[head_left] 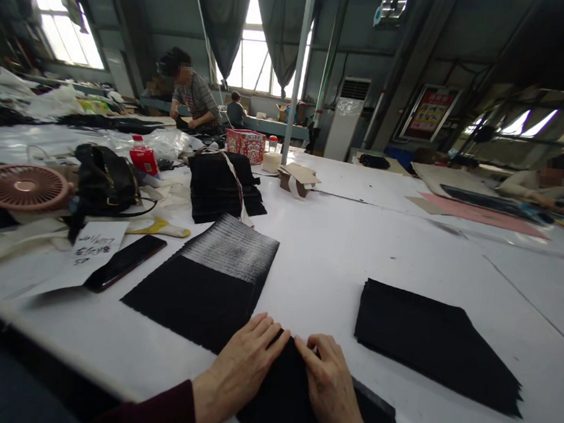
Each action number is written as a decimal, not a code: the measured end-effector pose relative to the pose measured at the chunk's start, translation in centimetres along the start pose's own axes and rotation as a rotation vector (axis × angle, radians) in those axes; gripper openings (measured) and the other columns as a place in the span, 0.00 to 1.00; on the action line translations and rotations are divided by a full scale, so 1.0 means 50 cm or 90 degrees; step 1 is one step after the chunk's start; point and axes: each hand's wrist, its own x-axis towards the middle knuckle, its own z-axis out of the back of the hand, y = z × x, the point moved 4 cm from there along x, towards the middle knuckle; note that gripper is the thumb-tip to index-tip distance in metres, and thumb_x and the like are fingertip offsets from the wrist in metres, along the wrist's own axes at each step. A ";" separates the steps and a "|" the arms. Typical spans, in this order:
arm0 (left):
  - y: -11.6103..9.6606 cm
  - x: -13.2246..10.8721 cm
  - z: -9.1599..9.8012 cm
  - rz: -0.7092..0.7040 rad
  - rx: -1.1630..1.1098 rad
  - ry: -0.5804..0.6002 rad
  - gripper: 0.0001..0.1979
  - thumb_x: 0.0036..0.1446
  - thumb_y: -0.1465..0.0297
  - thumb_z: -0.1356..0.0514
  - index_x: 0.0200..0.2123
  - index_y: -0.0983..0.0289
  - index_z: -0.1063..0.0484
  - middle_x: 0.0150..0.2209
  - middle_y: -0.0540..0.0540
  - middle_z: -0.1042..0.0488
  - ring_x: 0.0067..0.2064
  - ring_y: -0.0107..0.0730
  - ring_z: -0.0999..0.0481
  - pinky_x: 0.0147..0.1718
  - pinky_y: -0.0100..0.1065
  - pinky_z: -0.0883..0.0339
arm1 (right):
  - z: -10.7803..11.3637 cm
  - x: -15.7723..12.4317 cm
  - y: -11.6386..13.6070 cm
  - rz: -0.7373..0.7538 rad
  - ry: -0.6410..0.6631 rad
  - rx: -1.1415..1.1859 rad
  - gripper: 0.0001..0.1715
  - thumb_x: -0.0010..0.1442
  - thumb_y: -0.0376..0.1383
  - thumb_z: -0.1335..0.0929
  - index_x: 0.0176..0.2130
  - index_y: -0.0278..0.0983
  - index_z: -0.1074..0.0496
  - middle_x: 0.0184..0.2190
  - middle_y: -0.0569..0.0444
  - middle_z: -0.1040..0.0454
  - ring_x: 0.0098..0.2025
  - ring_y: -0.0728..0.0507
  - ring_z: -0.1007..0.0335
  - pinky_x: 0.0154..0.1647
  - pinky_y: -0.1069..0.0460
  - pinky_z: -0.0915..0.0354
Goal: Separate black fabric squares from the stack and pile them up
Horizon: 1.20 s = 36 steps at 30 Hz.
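A black fabric piece [288,398] lies on the white table in front of me, running down past the bottom of the view. At its far edge my left hand [248,358] is closed, fingers together and bent over the cloth. Close beside it, my right hand [326,375] pinches the same edge with curled fingers; its thumb side faces my left hand. Behind my left hand lies a stack of black pieces [194,289] with a shiny grey ribbed strip [233,247] at the far end. Another black stack [429,345] rests to the right.
On the left are a phone [127,263], a handwritten paper [93,253], a pink fan [23,186] and a black bag [105,181]. A tied black bundle [222,186] and a small cardboard box [298,178] stand farther back. People [197,100] work at the far side and right.
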 end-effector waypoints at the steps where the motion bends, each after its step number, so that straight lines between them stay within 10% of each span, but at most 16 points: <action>1: -0.001 0.000 -0.001 -0.004 0.008 0.009 0.23 0.62 0.75 0.48 0.61 0.65 0.40 0.55 0.59 0.32 0.60 0.41 0.36 0.64 0.44 0.53 | 0.002 -0.002 -0.004 0.001 -0.002 0.002 0.22 0.65 0.25 0.41 0.53 0.39 0.31 0.38 0.50 0.32 0.38 0.43 0.36 0.40 0.46 0.34; 36: -0.099 0.046 -0.020 -0.093 0.136 0.099 0.31 0.56 0.81 0.50 0.64 0.68 0.46 0.47 0.61 0.29 0.46 0.42 0.30 0.49 0.42 0.35 | 0.078 -0.080 -0.063 -0.007 0.013 0.019 0.22 0.65 0.25 0.40 0.55 0.39 0.31 0.37 0.50 0.34 0.40 0.43 0.38 0.42 0.46 0.36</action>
